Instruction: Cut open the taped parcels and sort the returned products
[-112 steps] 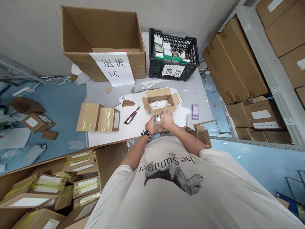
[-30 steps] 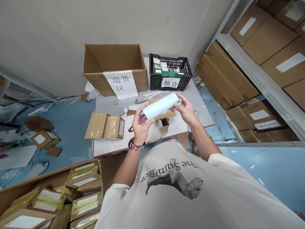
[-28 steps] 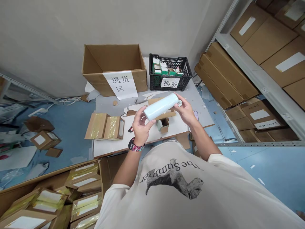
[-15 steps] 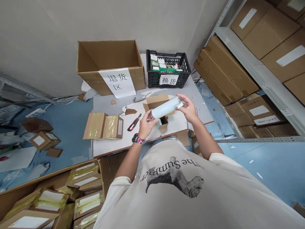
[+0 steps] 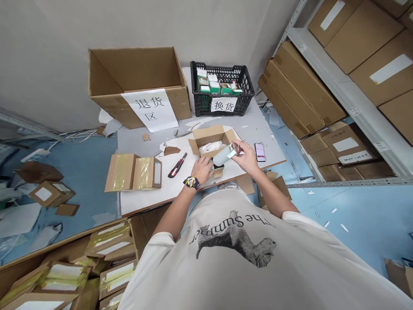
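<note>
A pale blue vacuum bottle lies at a slant over the table, its lid end to the right. My right hand is closed round that lid end. The bottle's lower end is at the mouth of a small open box, and I cannot tell how far inside it is. My left hand, with a watch on the wrist, grips the small box from its left side. Just behind stands an open brown carton with white wrapping in it.
A utility knife and two taped cartons lie to the left on the table. A phone is at the right. Behind stand a large labelled carton and a black crate of small boxes. Shelves hold cartons.
The bottle has come down and tilted, its lower end now at the small box. My left hand has let go of the bottle and moved to the box. The view has shifted slightly.
</note>
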Tool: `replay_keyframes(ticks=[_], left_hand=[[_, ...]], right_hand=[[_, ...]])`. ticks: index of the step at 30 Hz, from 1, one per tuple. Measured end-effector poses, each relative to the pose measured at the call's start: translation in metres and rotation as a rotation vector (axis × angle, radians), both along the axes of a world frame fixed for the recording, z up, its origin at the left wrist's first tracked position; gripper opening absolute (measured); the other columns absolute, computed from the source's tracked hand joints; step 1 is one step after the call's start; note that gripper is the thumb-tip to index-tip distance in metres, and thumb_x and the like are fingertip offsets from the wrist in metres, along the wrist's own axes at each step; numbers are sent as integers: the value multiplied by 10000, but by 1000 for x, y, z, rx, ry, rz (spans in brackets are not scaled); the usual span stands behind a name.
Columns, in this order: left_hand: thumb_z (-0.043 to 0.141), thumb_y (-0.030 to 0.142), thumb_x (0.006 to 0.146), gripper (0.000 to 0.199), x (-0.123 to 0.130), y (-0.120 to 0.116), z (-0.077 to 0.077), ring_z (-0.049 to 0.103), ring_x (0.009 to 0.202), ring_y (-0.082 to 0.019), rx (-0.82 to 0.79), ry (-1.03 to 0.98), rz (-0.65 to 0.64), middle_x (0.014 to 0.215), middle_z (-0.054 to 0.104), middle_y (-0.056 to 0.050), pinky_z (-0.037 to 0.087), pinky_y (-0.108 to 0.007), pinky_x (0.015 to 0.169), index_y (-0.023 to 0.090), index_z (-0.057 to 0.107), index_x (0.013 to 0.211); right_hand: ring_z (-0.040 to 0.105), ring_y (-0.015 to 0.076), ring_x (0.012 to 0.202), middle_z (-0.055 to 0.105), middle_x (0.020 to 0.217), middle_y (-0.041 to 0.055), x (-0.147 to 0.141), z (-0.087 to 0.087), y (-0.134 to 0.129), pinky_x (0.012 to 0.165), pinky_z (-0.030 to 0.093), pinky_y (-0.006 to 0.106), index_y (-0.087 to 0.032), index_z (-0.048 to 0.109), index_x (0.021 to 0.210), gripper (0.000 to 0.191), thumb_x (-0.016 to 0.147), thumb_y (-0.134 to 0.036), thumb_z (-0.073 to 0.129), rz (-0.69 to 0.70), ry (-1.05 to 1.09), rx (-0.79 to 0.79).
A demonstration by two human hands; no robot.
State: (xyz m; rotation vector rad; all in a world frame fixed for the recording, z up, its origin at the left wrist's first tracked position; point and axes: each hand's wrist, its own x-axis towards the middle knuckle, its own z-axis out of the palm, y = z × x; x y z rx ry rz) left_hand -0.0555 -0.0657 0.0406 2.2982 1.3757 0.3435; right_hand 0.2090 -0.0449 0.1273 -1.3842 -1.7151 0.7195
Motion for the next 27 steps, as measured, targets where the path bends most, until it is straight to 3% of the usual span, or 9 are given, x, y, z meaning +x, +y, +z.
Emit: replay_keyframes(ticks=[4, 8, 15, 20, 27], left_hand=[[784, 223, 987, 319, 1, 9, -2, 651, 1431, -434, -31, 5, -19, 1619, 669, -191, 522, -634, 1257, 224, 824, 1303], [807, 280, 999, 246, -2, 12, -15, 699, 1403, -411, -67, -41, 3, 1581, 696, -190, 563, -570, 1236, 215, 786, 1235], [803, 250, 979, 518, -3, 2, -35, 766, 1353, -377, -137, -185, 179, 1429, 795, -183, 637, -496, 1133, 204, 629, 1465], [812, 175, 897, 746, 0, 2, -43, 707, 1469, -381, -99, -257, 125, 1531, 747, -184, 570, -535, 1269, 192, 581, 1606], [862, 220, 899, 743, 10, 15, -51, 738, 1421, -381, -142, -335, 146, 1541, 745, -197, 596, -529, 1208, 184, 575, 1584]], right_hand=[[675, 288, 974, 750, 1144, 90, -2, 0, -4, 937, 675, 463, -264, 761, 1463, 578, 890, -328, 786, 4, -95, 17], [678, 284, 978, 728, 1114, 84, -5, 4, -8, 953, 658, 440, -246, 743, 1472, 566, 906, -268, 747, 61, -138, 53], [694, 277, 992, 738, 1192, 93, -15, 12, -16, 957, 642, 409, -262, 703, 1547, 620, 930, -208, 705, 189, -236, 22], [714, 293, 1070, 727, 1250, 107, -25, 14, -11, 1008, 631, 406, -256, 668, 1609, 693, 921, -173, 683, 226, -330, 7], [712, 339, 1241, 710, 1418, 140, -27, 23, -8, 1024, 626, 423, -265, 652, 1647, 701, 952, -177, 688, 260, -450, 9]])
